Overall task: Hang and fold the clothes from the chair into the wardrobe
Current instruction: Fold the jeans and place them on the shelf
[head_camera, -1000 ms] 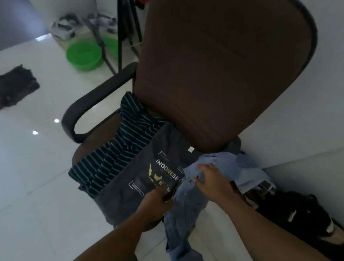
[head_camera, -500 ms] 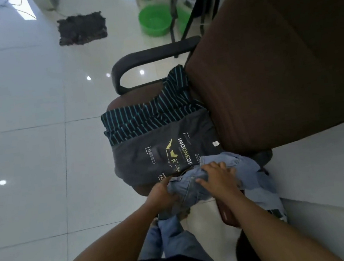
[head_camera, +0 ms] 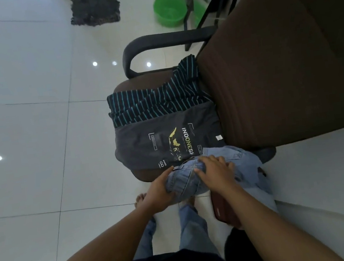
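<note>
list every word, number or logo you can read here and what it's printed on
"INDONESI": white capitals on the dark grey t-shirt; the word's end is covered by the light blue jeans.
Small boxed print beside that word: too small to read.
Loop sign like an infinity mark, on the same shirt: no letters.
White tag on the shirt: nothing readable.
Striped garment and the jeans: no text visible.

L hand [head_camera: 158,192] has moved from the grey tee's [head_camera: 163,138] edge onto the jeans [head_camera: 244,160] & now grips the bunched waistband. R hand [head_camera: 214,173] shifted nearer, resting on top (denim gathered tighter btwn them).
</note>
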Action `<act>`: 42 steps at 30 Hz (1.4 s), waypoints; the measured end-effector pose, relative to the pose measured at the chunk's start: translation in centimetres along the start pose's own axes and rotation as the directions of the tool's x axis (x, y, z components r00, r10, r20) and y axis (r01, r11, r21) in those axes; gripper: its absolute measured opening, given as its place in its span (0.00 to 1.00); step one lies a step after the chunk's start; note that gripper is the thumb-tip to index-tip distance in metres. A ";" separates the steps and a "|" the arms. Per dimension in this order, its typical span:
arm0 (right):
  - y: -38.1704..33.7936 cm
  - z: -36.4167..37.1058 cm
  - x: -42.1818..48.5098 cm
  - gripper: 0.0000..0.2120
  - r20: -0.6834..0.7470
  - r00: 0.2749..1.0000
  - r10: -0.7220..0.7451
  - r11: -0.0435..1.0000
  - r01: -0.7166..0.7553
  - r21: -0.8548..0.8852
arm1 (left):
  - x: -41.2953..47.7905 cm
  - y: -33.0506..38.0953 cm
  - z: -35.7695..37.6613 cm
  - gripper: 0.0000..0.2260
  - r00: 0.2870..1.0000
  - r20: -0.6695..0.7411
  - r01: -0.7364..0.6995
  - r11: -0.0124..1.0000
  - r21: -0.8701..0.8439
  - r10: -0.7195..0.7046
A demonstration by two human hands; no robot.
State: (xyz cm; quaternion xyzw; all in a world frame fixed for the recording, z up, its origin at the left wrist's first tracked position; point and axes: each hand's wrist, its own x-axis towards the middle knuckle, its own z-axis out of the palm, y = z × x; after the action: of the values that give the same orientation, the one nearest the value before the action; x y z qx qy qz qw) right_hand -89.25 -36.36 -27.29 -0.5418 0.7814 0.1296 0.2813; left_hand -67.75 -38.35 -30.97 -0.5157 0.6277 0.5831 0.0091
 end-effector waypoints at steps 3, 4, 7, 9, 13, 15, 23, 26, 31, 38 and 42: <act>0.1 -0.9 1.4 0.24 0.056 0.996 -0.068 0.997 0.070 -0.026 | 0.0 1.2 0.0 0.39 1.000 -0.028 -0.008 1.000 -0.025 0.008; 0.0 -1.3 1.8 0.23 0.074 0.993 -0.092 0.996 0.093 -0.008 | 0.0 1.8 -0.1 0.41 0.999 -0.046 -0.012 0.999 -0.036 0.010; 0.3 -2.8 3.0 0.22 0.077 0.988 -0.131 0.986 0.122 0.111 | -0.2 4.2 -0.5 0.44 0.993 -0.099 -0.067 0.997 -0.041 0.063; 0.8 -4.1 3.9 0.21 0.051 0.986 -0.159 0.974 0.149 0.170 | -0.4 6.3 -0.9 0.46 0.988 -0.127 -0.094 0.994 -0.061 0.086; 1.7 -7.6 4.2 0.19 0.045 0.972 -0.232 0.924 0.206 0.323 | -0.9 10.9 -2.0 0.47 0.979 -0.143 -0.156 0.985 -0.068 0.145; 2.5 -8.4 4.9 0.22 0.076 0.959 -0.273 0.873 0.214 0.438 | -1.0 13.0 -2.5 0.49 0.974 -0.109 -0.201 0.980 -0.013 0.198; 4.2 -14.2 4.4 0.14 0.009 0.936 -0.353 0.554 0.201 0.808 | -2.6 21.4 -4.7 0.54 0.937 0.055 -0.347 0.893 0.288 0.346; 4.1 -16.0 4.1 0.18 -0.013 0.912 -0.410 0.545 0.257 0.798 | -3.1 23.1 -5.3 0.55 0.928 0.071 -0.366 0.856 0.365 0.366; 3.0 -17.8 3.5 0.21 0.078 0.869 -0.488 0.667 0.314 0.676 | -4.2 24.6 -7.0 0.54 0.922 0.031 -0.367 0.847 0.386 0.385; 3.9 -17.3 3.4 0.31 0.025 0.825 -0.565 0.772 0.518 0.368 | -5.6 24.4 -10.6 0.52 0.940 -0.091 -0.233 0.816 0.529 0.328; 4.6 -17.1 3.4 0.36 0.056 0.794 -0.605 0.775 0.571 0.269 | -5.8 23.9 -12.1 0.53 0.945 -0.134 -0.159 0.777 0.609 0.298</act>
State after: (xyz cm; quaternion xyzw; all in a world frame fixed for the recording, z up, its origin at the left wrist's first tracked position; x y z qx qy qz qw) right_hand -99.43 -45.93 -15.94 -0.7109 0.5604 -0.0220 0.4244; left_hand -73.64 -48.67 -6.26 -0.4687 0.8327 0.2937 0.0272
